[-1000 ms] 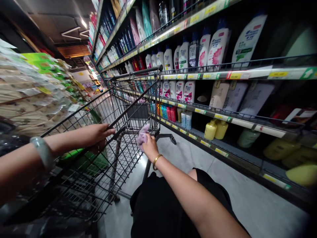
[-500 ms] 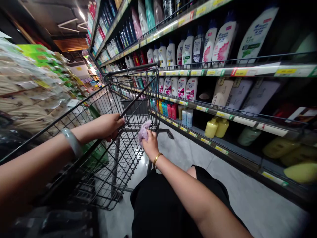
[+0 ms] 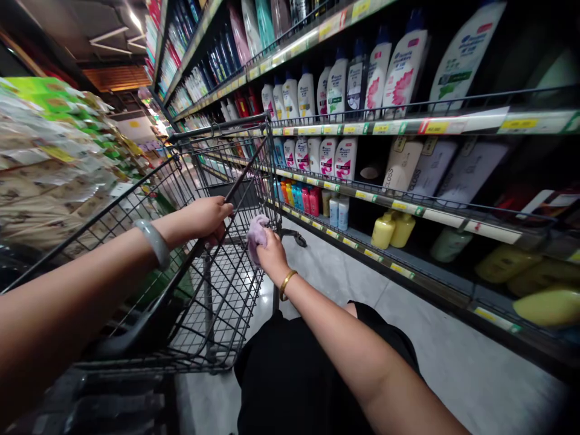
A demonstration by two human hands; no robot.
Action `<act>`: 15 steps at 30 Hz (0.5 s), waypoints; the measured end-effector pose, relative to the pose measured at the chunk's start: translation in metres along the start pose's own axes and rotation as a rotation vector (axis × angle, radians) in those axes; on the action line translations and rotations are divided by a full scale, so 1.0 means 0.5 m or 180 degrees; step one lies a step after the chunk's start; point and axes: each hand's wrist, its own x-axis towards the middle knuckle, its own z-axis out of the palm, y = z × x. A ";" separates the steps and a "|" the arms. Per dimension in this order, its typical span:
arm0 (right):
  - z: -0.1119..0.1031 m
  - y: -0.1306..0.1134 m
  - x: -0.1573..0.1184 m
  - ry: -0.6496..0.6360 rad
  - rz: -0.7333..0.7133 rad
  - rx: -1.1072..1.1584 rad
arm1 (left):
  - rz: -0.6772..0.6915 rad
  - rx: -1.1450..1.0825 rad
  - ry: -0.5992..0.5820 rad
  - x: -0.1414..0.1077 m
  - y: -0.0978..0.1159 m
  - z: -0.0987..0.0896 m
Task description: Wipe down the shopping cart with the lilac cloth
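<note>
A black wire shopping cart (image 3: 235, 290) stands in front of me, slightly to the left. My left hand (image 3: 206, 219), with a pale bangle (image 3: 153, 241) on its wrist, is closed over the cart's top side rail, fingers partly hidden behind it. My right hand (image 3: 272, 257) grips a crumpled purple cloth (image 3: 257, 234) close against the near side of the cart's wire mesh. Whether the cloth presses on a wire I cannot tell. A gold bracelet (image 3: 287, 284) circles the right wrist.
Shelves of shampoo bottles (image 3: 338, 84) run along the right, with yellow pump bottles (image 3: 384, 231) low down. Stacked packages (image 3: 40, 175) fill the left side. A cart wheel (image 3: 299, 240) rests on the grey tiled floor (image 3: 344, 272). My lap in black clothing (image 3: 312, 374) is below.
The view has shifted slightly, so cart and shelves sit further left. My left hand stays on the rail, appearing a little higher; my right hand still holds the purple cloth beside the mesh.
</note>
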 end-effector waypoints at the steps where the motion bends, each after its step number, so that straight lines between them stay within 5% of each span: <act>1: 0.001 -0.013 0.003 0.0063 -0.0121 0.0068 | 0.0003 0.0005 0.0001 0.007 0.001 0.001; 6: -0.004 -0.059 0.012 0.0313 -0.1275 0.0181 | -0.0017 0.0028 0.0010 0.035 0.014 0.011; 8: -0.014 -0.030 0.012 0.0273 -0.1046 0.0062 | -0.0041 0.0053 -0.0039 0.043 0.023 0.014; 12: -0.027 0.022 0.015 0.0217 0.0261 -0.0121 | -0.0063 0.0153 -0.0088 0.064 0.040 0.022; 15: -0.032 -0.011 0.021 0.0355 -0.0003 0.0092 | 0.0118 0.0277 0.0046 0.079 0.053 0.029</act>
